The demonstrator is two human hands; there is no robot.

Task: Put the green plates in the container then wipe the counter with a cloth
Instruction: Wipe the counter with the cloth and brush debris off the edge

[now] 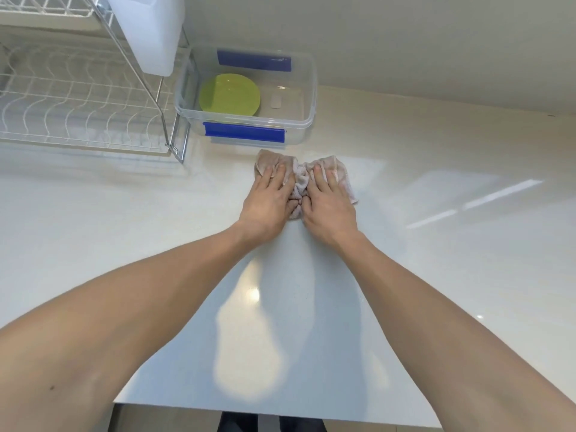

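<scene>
Pressing my left hand point(270, 194) and right hand point(327, 199) flat, fingers straight, on the bunched beige terry cloth point(300, 179) on the glossy white surface point(436, 244); round green plates point(229, 94) sit inside the clear plastic container point(307, 88) just beyond.

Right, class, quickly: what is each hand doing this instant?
Left hand: open, fingers flat, pressing on the cloth.
Right hand: open, fingers flat, pressing on the same cloth.

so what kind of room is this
Most likely a home kitchen: a white wire dish rack stands on a glossy counter, beside a clear container holding green plates, and both hands press a cloth flat on it.
</scene>
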